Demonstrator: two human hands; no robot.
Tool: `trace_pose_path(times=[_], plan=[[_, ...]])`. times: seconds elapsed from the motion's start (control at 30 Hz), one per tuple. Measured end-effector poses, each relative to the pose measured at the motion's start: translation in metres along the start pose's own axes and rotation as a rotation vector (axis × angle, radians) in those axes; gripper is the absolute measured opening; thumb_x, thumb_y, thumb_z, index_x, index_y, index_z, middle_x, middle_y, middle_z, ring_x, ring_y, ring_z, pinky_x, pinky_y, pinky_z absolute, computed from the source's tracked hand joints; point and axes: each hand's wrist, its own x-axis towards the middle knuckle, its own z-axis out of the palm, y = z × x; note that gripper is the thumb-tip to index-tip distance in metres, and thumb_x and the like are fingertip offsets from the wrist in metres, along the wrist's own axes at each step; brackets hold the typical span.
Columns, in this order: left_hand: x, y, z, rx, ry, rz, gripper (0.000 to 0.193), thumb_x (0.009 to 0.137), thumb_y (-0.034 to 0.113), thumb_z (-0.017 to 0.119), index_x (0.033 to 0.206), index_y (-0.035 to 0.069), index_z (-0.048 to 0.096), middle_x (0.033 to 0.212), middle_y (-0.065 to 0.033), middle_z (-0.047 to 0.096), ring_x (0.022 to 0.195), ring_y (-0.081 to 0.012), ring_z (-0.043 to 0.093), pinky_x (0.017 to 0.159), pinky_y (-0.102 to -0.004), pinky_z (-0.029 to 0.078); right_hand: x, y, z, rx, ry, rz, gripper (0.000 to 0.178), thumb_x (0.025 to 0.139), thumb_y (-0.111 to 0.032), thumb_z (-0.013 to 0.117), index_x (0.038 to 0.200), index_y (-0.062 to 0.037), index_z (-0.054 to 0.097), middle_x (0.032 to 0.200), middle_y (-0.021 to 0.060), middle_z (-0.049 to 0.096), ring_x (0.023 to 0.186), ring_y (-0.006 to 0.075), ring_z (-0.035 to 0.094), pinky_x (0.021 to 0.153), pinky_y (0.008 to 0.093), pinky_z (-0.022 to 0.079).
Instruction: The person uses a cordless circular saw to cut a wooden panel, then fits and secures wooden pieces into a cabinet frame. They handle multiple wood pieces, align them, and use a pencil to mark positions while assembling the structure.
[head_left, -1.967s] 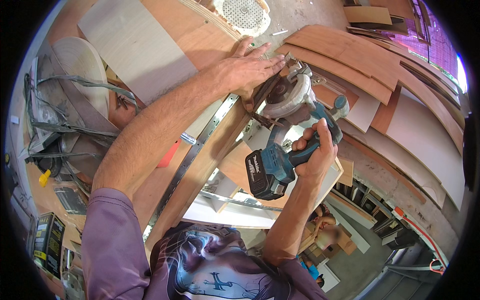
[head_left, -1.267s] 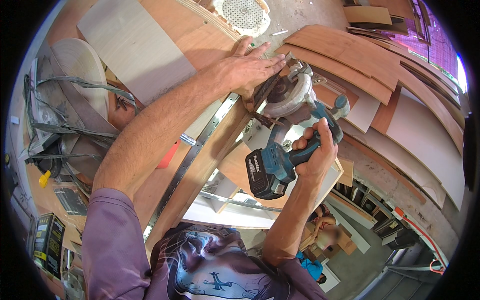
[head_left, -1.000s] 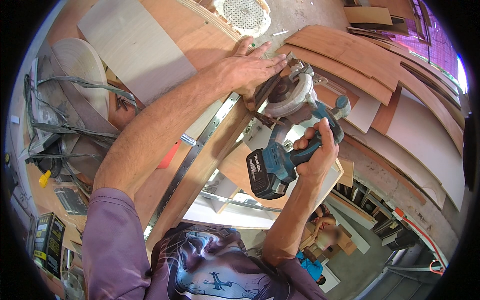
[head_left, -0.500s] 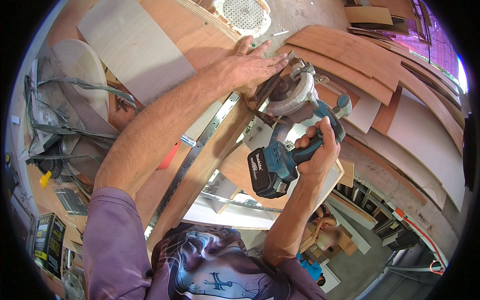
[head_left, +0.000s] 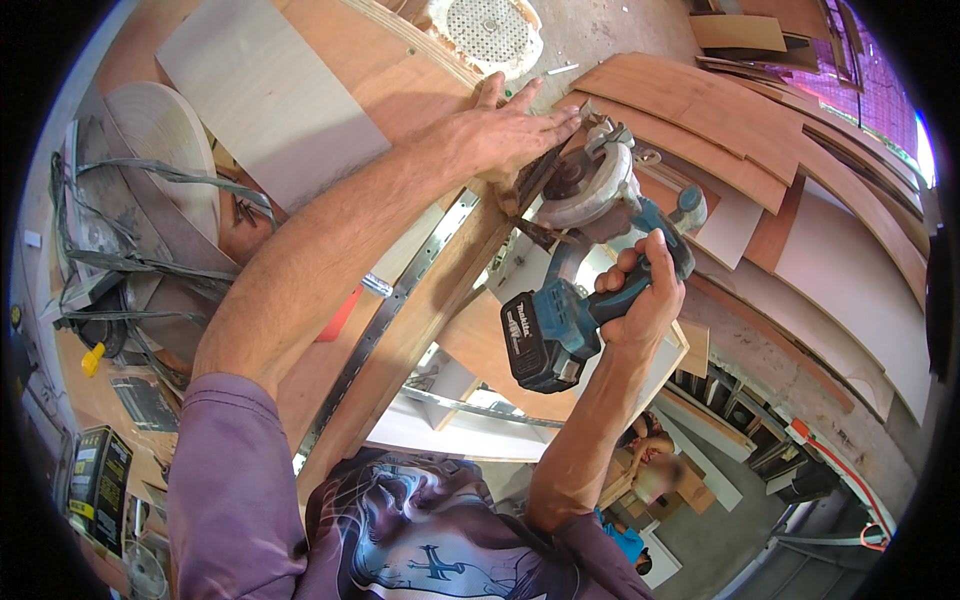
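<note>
My right hand point(head_left: 645, 295) is wrapped round the rear handle of a teal and grey cordless circular saw point(head_left: 600, 190), its black battery pack point(head_left: 540, 345) hanging toward me. The saw stands at the bench's right edge, its blade side facing the wood. Beside it, my left hand point(head_left: 510, 140) lies with fingers spread across the end of a wooden piece at that edge. The fingertips come close to the saw's front; the palm's underside is hidden. A perforated metal rail point(head_left: 400, 290) runs along the bench edge, near my left forearm.
A pale board point(head_left: 270, 90) lies on the bench beyond my left arm. Grey straps point(head_left: 150, 262) and a round wooden disc point(head_left: 165, 150) are at the left. Stacked plywood sheets point(head_left: 690, 120) lean at the right. Other people point(head_left: 650, 465) are in the background below.
The saw and my right hand have shifted very slightly to the right. My left hand stays spread at nearly the same spot.
</note>
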Motion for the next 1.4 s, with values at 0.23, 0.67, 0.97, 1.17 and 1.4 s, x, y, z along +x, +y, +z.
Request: trace_pose_path(times=[0.23,0.67,0.97,1.17,1.4], plan=[[0.014,-0.015,-0.008,-0.114,0.022,0.017,0.132,0.074,0.042,0.092,0.173,0.024,0.007,0.178,0.0035,0.021,0.163,-0.0429,0.012,0.127,-0.0757,0.017,0.025,0.000,0.000,0.057,-0.022,-0.003,0.027,0.099,-0.024,0.074,0.089,-0.0036,0.059,0.069,0.0075,0.058,0.050,0.0182,0.055,0.045,0.0329,0.044],[-0.001,-0.074,-0.013,-0.311,0.730,0.017,0.070,0.102,0.011,0.065,0.165,0.004,0.036,0.164,-0.0210,0.046,0.153,-0.0360,0.043,0.123,-0.0409,0.039,0.113,-0.135,-0.016,0.150,-0.010,-0.354,0.031,0.097,-0.023,0.072,0.110,0.0044,0.069,0.098,0.0181,0.075,0.058,0.0196,0.062,0.052,0.0352,0.050],[0.011,-0.069,-0.012,-0.014,0.564,0.038,0.059,0.103,0.013,0.060,0.159,0.004,0.047,0.162,-0.0197,0.050,0.152,-0.0352,0.044,0.124,-0.0456,0.037,-0.024,-0.105,-0.172,0.101,0.152,-0.428,0.037,0.094,-0.023,0.076,0.117,0.0048,0.072,0.096,0.0187,0.078,0.053,0.0148,0.061,0.050,0.0279,0.047],[-0.029,0.036,0.027,-0.051,0.767,-0.092,0.056,0.098,0.011,0.063,0.153,0.002,0.054,0.160,-0.0201,0.052,0.151,-0.0382,0.044,0.126,-0.0531,0.031,-0.109,-0.039,-0.265,0.031,0.189,-0.280,0.036,0.096,-0.012,0.070,0.125,0.0085,0.069,0.098,0.0193,0.075,0.057,0.0159,0.062,0.053,0.0281,0.048],[-0.130,0.161,0.089,0.035,0.589,-0.226,0.066,0.093,0.011,0.069,0.155,-0.003,0.048,0.162,-0.0243,0.046,0.155,-0.0399,0.037,0.129,-0.0565,0.025,-0.173,0.026,-0.326,-0.096,0.207,-0.112,0.037,0.095,-0.015,0.074,0.124,0.0083,0.069,0.099,0.0183,0.076,0.060,0.0164,0.063,0.051,0.0289,0.051]])
